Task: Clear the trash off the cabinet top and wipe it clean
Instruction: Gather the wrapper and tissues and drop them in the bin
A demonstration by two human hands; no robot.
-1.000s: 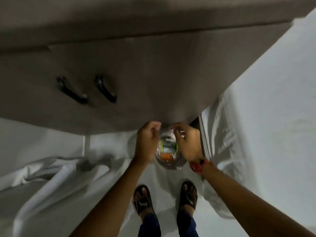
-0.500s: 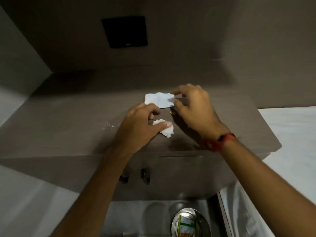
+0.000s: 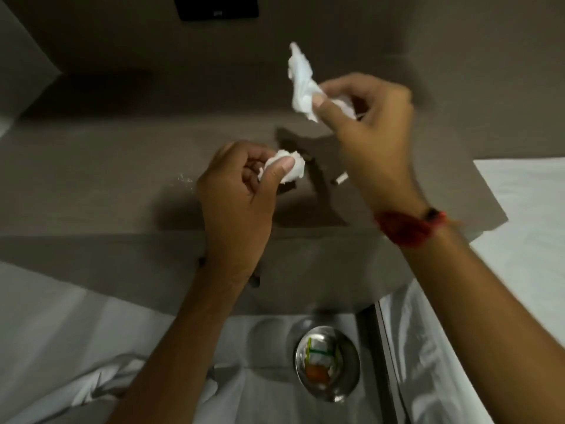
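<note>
My left hand is closed on a small crumpled white tissue ball, held just above the brown cabinet top. Higher up and to the right, my right hand pinches a larger white tissue that hangs loose above the cabinet. A small cigarette-like scrap lies on the cabinet top between my hands, and a patch of pale crumbs lies left of my left hand. A round metal bin with wrappers inside stands on the floor below the cabinet front.
White sheets lie at the right and lower left. A dark wall plate sits on the wall behind the cabinet. A red band circles my right wrist.
A second ago both hands were down at the bin. They rose to the cabinet top, took hold of the two tissues, and have now lifted them off the surface.
</note>
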